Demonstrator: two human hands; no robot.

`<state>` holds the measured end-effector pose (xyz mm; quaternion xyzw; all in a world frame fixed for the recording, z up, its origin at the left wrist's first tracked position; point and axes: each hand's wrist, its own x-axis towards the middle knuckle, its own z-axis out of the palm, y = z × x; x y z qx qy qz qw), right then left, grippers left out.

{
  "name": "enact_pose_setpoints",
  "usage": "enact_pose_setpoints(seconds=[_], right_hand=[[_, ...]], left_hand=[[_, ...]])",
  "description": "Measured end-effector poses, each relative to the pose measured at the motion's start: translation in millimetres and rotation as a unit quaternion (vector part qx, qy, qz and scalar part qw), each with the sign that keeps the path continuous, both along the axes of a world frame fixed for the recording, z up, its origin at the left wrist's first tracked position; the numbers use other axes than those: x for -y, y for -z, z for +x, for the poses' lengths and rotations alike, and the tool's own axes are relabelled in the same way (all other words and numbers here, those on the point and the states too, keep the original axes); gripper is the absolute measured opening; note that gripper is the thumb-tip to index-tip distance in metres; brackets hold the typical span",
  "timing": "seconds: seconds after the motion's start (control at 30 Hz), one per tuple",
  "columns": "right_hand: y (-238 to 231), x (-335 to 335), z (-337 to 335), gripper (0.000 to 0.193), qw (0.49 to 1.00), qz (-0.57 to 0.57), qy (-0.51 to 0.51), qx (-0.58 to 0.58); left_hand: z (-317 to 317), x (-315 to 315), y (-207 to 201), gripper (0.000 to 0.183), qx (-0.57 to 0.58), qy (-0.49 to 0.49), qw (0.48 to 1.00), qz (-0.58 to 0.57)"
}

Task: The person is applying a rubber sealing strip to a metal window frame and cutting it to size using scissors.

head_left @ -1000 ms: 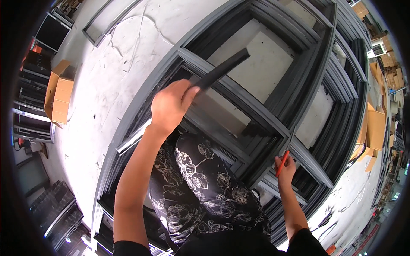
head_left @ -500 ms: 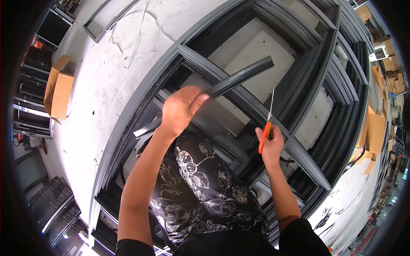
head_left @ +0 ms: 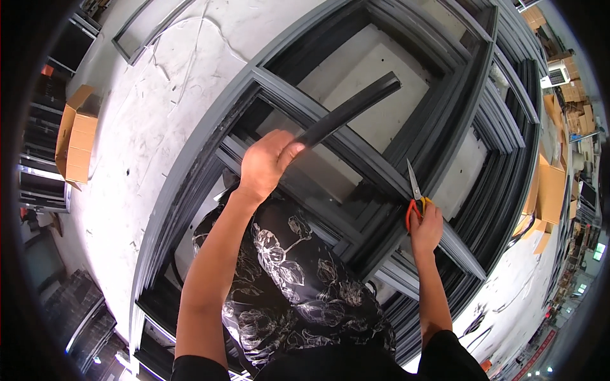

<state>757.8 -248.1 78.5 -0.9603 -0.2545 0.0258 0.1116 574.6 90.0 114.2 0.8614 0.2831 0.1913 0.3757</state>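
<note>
My left hand (head_left: 270, 164) is closed around a dark, straight profile strip (head_left: 352, 109) that slants up to the right over the frames. Its lower end is mostly hidden behind my hand and arm. In my right hand (head_left: 426, 228) is a pair of scissors (head_left: 414, 190) with orange and yellow handles; the blades look closed and point upward. Under both hands lies a big stack of dark grey window frames (head_left: 289, 86) with crossbars and open panels. The scissors are apart from the strip.
An open cardboard box (head_left: 81, 143) stands on the pale floor (head_left: 152, 114) at the left, near stacked black frames. A loose white strip (head_left: 219, 32) lies on the floor at the upper left. More cardboard boxes (head_left: 549, 190) stand along the right.
My right hand and the scissors have moved right and slightly down, and the scissors have turned to tilt up-left. The strip has rolled slightly in my left hand, which stays closed on it.
</note>
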Motion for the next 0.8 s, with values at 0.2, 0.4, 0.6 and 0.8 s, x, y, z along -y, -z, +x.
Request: enact_pose_setpoints(seconds=[0.2,0.4,0.6,0.8], right_hand=[[-8,-1,-4,0.042,1.0,-0.011,0.007,-0.005],[-51,-32,-34,0.046,0.988,0.004,-0.076,0.133],[-62,-136,-58,0.041,0.883,0.41,-0.07,-0.218],[-66,-209,-40,0.03,0.706,0.557,0.05,-0.434]], left_hand=[[1,-5,4,0.025,0.014,-0.017,0.999,-0.042],[-3,-5,2,0.024,0.021,-0.027,0.999,-0.034],[-1,4,4,0.024,0.058,0.01,0.998,0.013],[-11,14,-6,0.021,0.027,0.079,0.995,-0.046]])
